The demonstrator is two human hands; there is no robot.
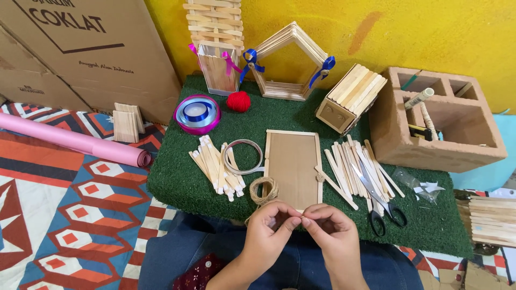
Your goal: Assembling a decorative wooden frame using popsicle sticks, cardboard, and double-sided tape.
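My left hand and my right hand meet fingertip to fingertip just in front of the green mat, pinching something small and thin between them; a strand of jute twine seems to run there from the twine coil. Just beyond the hands lies a brown cardboard panel framed with wooden sticks. Loose wooden sticks lie left of it, and more sticks lie right of it under black-handled scissors.
At the back stand a stick house frame with blue bows, a stick box with pink ribbon, a small stick hut, a red yarn ball, a ribbon spool and a brown compartment organiser. A pink roll lies left.
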